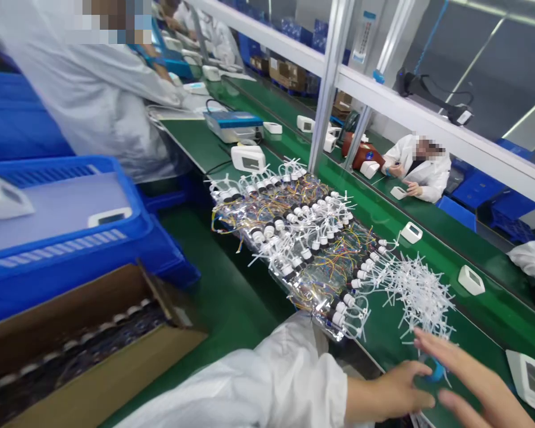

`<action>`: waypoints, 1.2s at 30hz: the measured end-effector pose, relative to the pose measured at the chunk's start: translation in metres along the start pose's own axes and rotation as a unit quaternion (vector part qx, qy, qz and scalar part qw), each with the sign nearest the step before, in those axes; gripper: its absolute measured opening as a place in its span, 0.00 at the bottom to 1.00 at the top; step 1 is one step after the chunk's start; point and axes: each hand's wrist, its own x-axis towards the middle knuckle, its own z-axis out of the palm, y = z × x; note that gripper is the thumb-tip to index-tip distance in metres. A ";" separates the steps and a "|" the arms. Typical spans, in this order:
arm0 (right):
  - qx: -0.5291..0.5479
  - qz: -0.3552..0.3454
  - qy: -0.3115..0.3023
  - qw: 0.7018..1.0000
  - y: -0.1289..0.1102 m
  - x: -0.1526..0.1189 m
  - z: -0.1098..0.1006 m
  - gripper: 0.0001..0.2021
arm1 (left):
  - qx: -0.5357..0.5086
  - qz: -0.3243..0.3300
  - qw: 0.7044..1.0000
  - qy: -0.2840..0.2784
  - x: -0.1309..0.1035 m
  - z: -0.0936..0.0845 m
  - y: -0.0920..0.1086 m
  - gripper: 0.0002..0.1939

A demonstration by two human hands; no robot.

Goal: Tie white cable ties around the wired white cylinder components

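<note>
My left hand (395, 389) reaches in from a white sleeve at the bottom, thumb and fingers apart and slightly curved. Facing it is my right hand (481, 380), open, its fingers stretched towards the left. Between and just beyond the fingertips lies a small blue item (437, 371), too blurred to name; neither hand is visibly closed on it. Just above the hands is a loose heap of white plastic ties (421, 294). Left of it, bagged parts (325, 264) with coloured wires, black-and-white round fittings and looped white ties lie in rows along the green bench.
A cardboard box (84, 368) of similar parts and a blue crate (134, 205) stand at left. White display devices (532, 380) lie along the green conveyor (365, 208). A metal frame post (327, 89) rises behind the bench. Co-workers in white coats (428, 172) sit across and at upper left.
</note>
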 end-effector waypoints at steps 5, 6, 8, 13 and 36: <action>0.032 0.000 0.007 0.999 0.026 0.144 0.000 0.24 | 0.096 0.080 0.985 -0.115 -0.092 -0.070 -0.008 0.27; 0.028 0.002 0.015 0.999 0.040 0.172 0.005 0.24 | 0.082 0.092 0.986 -0.116 -0.109 -0.086 -0.012 0.22; 0.028 -0.002 0.017 0.999 0.075 0.225 0.012 0.25 | 0.034 0.062 0.996 -0.062 -0.137 -0.118 -0.024 0.19; -0.009 0.051 0.038 0.998 0.138 0.331 0.022 0.28 | -0.065 0.020 0.964 0.256 -0.160 -0.170 -0.060 0.26; -0.170 0.188 -0.061 0.965 0.152 0.397 0.069 0.34 | -0.399 0.139 0.858 0.293 -0.138 -0.186 -0.022 0.38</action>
